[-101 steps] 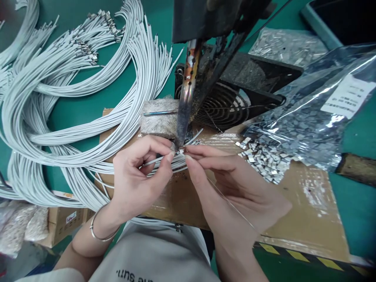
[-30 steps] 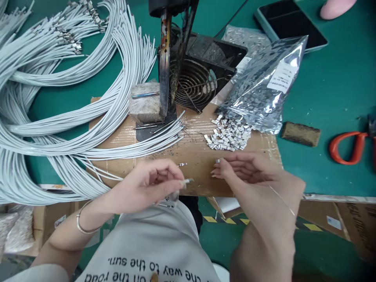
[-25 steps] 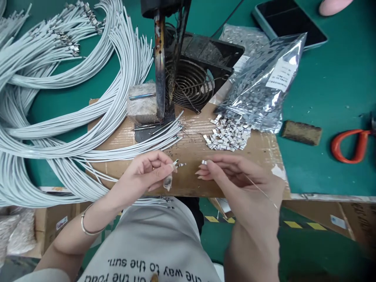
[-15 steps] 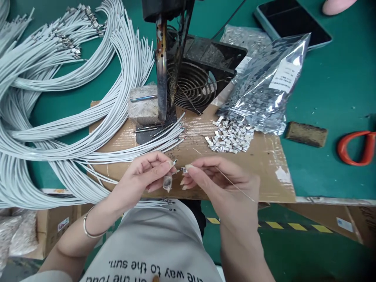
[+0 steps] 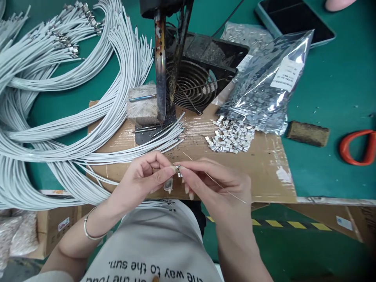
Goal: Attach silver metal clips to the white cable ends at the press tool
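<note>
My left hand point(image 5: 152, 174) is closed in a pinch; the wire end that showed in it earlier is now mostly hidden by the fingertips. A grey, see-through piece point(image 5: 168, 185), perhaps a finger cover, shows below its thumb. My right hand point(image 5: 216, 180) pinches a small silvery metal connector point(image 5: 179, 172) between thumb and forefinger, right against the left fingertips. A thin strand of solder wire point(image 5: 226, 189) runs through the right hand and sticks out on both sides. Both hands are over the front of a cardboard sheet point(image 5: 264, 168).
Bundles of white wires point(image 5: 73, 121) cover the left. Ahead stand a soldering iron point(image 5: 160, 70) on a stand and a fan point(image 5: 194, 84). Loose connectors point(image 5: 232, 135) lie before a silvery bag point(image 5: 264, 90). A brown sponge point(image 5: 308, 134), red-handled tool point(image 5: 348, 149) and phone point(image 5: 293, 17) are rightward.
My right hand has moved left, bringing the connector up to the left fingertips and closing the small gap between the hands. The solder strand moved with it. My left hand has barely moved.
</note>
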Demonstrator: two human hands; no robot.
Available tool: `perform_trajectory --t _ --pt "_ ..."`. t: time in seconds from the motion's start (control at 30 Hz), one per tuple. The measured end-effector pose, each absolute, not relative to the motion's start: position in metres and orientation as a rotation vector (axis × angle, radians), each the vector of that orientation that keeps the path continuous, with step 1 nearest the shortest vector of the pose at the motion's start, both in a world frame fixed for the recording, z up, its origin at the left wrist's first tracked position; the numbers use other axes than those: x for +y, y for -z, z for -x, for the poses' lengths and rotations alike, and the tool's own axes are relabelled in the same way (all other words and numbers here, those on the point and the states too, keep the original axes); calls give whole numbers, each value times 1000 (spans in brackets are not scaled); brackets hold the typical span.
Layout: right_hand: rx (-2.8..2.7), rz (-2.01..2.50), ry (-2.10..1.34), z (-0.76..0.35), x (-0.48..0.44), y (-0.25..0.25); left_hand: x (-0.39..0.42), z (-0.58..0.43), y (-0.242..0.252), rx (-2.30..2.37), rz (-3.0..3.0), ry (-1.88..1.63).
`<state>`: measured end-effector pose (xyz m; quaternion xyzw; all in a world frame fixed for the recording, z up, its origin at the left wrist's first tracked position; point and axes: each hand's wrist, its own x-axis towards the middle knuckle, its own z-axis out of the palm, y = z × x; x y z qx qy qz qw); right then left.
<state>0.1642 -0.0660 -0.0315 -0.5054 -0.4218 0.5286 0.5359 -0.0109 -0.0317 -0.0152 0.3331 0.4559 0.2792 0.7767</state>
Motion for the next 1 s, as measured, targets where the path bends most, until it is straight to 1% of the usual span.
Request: perform_trajectory --t 0.2,0.33,0.4,0.53,0.7,0.9,1.0 --pt "-656 1210 -1554 -168 -65 31 -30 11 13 1003 -842 -643" --pt "-748 1189 -1715 -178 -60 30 -28 14 6 1000 -892 -527" --pt "-869 1243 -1664 -180 -58 27 -27 15 5 1030 -915 -473" --pt "-1040 1352 -1435 -177 -59 21 -26 13 8 1126 -970 -486" --pt "-1095 1259 -1364 -178 -61 22 -26 7 6 1200 -1082 -516" --pt "-890 1283 -1267 -162 -65 29 -37 -2 6 1211 -1129 -676" --pt "-842 1265 -1063 -143 -70 38 -44 -5 9 1173 -1038 -763"
